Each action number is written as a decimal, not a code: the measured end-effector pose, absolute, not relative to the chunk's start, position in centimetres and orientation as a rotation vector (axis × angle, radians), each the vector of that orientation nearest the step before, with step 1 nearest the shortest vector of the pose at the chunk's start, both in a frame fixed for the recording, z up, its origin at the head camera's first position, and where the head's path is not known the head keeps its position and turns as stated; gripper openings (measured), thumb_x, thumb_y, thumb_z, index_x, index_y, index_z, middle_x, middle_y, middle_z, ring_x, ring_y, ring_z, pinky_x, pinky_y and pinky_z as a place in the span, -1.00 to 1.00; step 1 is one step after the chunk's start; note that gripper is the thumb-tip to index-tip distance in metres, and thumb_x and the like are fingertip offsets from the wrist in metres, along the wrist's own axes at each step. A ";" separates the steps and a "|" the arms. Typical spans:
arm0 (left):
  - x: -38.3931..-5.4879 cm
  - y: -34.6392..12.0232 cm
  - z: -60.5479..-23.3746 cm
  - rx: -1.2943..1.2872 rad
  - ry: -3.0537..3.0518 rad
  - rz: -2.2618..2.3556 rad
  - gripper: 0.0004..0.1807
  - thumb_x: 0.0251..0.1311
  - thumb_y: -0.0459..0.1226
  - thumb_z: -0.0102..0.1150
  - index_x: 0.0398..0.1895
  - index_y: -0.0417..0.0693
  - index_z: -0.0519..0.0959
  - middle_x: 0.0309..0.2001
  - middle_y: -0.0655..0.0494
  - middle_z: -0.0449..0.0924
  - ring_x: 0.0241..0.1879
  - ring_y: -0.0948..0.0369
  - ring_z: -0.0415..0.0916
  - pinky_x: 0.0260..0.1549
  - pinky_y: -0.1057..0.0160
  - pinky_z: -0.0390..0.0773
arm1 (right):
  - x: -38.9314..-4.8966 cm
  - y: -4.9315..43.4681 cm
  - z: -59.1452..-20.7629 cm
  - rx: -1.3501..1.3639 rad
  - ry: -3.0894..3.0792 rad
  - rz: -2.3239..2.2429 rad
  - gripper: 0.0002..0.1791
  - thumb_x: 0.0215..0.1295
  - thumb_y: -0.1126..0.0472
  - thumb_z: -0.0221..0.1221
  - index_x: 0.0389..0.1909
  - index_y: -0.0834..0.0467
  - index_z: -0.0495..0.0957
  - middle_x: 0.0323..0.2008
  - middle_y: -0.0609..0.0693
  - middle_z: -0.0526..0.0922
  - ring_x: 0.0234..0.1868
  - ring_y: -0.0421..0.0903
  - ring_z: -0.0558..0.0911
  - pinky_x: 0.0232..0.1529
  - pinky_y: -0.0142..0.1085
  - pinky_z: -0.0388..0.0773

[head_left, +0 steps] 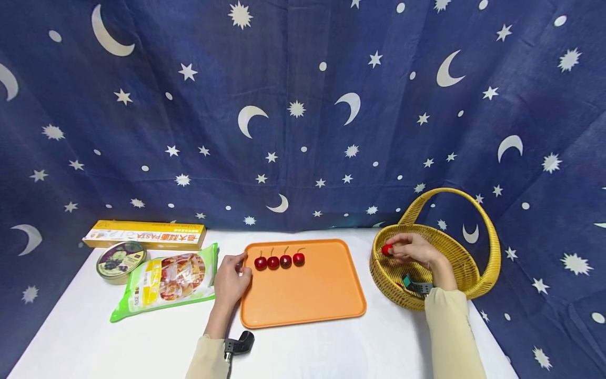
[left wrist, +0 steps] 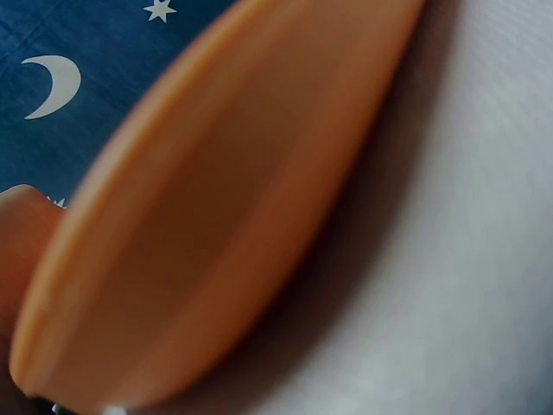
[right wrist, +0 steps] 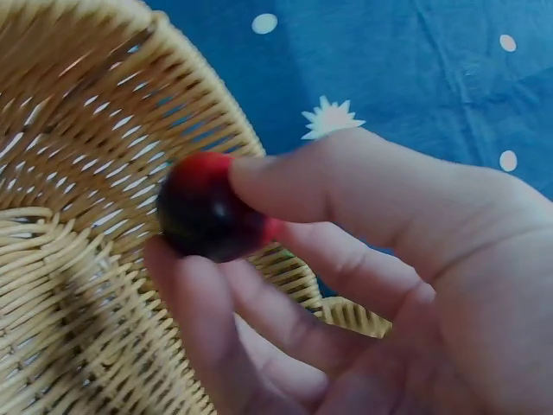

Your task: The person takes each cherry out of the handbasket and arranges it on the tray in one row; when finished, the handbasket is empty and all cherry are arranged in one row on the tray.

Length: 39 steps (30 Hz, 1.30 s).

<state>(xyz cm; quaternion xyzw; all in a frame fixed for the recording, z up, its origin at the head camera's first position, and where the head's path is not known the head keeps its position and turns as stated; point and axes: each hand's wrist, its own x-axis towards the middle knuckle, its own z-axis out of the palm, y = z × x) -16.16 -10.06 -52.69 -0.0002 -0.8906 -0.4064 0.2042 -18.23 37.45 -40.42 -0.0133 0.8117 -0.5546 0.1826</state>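
Note:
At the left edge of the orange tray (head_left: 303, 295), my left hand (head_left: 231, 281) grips the rim with thumb and fingers. The left wrist view shows the tray's side (left wrist: 199, 225) close up, with part of the hand (left wrist: 24, 251) behind it. Several dark red cherries (head_left: 273, 262) with stems stand in a row along the tray's far left part. My right hand (head_left: 414, 249) is over the yellow wicker basket (head_left: 393, 287). Between thumb and fingertips it pinches a glossy round red cherry (right wrist: 207, 207), dark on one side, above the basket's woven wall (right wrist: 78, 285).
Left of the tray lie a green and clear food bag (head_left: 165, 279), a round tin (head_left: 120, 260) and a yellow and white pasta box (head_left: 147, 235). The basket's tall handle (head_left: 492, 247) arches up on the right. A blue curtain (head_left: 303, 158) hangs behind the white table (head_left: 341, 347).

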 end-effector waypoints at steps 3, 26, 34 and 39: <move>-16.3 -10.2 -52.8 -0.001 -2.486 -1.132 -0.54 -0.08 -0.43 0.20 0.01 -0.28 0.66 -0.26 -0.13 0.55 -0.41 0.04 0.49 -0.42 0.08 0.42 | -18.1 37.3 -40.0 0.006 2.382 -1.578 -0.55 0.31 0.40 0.16 0.14 0.58 0.36 -0.22 0.04 0.66 -0.26 -0.14 0.66 -0.16 -0.15 0.64; -16.3 -10.1 -52.9 -0.016 -2.452 -1.139 -0.55 -0.09 -0.42 0.21 -0.02 -0.28 0.68 -0.32 -0.10 0.53 -0.47 0.09 0.44 -0.49 0.14 0.37 | -19.1 30.1 -39.6 -0.039 2.498 -1.834 -0.58 0.26 0.38 0.23 0.08 0.54 0.44 -0.31 -0.01 0.70 -0.35 -0.19 0.70 -0.39 -0.33 0.59; -16.4 -10.2 -52.9 -0.021 -2.446 -1.134 -0.56 -0.08 -0.42 0.20 -0.02 -0.29 0.68 -0.30 -0.11 0.54 -0.46 0.08 0.47 -0.48 0.11 0.40 | -20.4 25.4 -42.0 -0.072 2.501 -1.791 -0.63 0.21 0.37 0.26 0.01 0.45 0.54 -0.23 0.15 0.71 -0.37 -0.14 0.70 -0.39 -0.27 0.55; -16.3 -10.2 -52.9 -0.027 -2.454 -1.140 -0.55 -0.08 -0.41 0.20 -0.02 -0.30 0.67 -0.31 -0.12 0.54 -0.46 0.07 0.47 -0.47 0.10 0.40 | -21.2 22.4 -45.2 -0.090 2.466 -1.761 -0.66 0.15 0.36 0.29 -0.05 0.42 0.59 -0.22 0.09 0.70 -0.36 -0.14 0.64 -0.35 -0.26 0.52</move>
